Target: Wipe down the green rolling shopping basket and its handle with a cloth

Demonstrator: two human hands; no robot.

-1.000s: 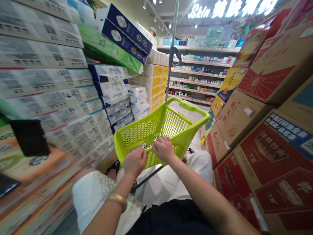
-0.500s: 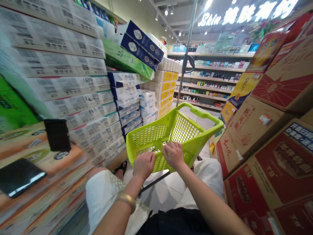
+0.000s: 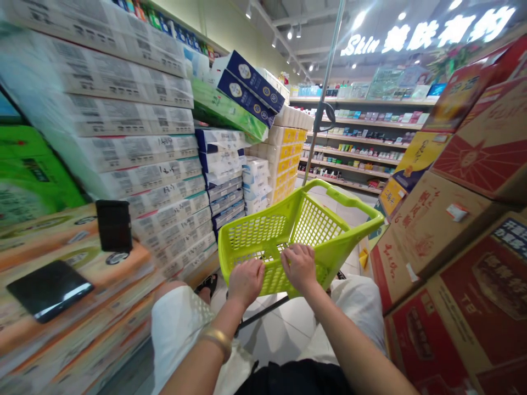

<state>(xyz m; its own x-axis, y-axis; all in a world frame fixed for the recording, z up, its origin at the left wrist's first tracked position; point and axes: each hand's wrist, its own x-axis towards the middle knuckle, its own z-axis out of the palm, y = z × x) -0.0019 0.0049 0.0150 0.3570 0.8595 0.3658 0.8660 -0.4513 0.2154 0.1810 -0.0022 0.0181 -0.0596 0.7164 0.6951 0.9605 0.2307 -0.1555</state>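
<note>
Fingers of left hand curled over near rim of basket, pressed together, gripping. Right hand just beside it at 3 o'clock, fingers bent and close together on same rim. Basket lime green, sits centre of view, far handle at 12 o'clock. Gold bracelet on left wrist. Tissue packs stacked at 9 o'clock, cardboard boxes at 3 o'clock. Metal pole rises behind basket. Store shelves beyond, at 1 o'clock.
</note>
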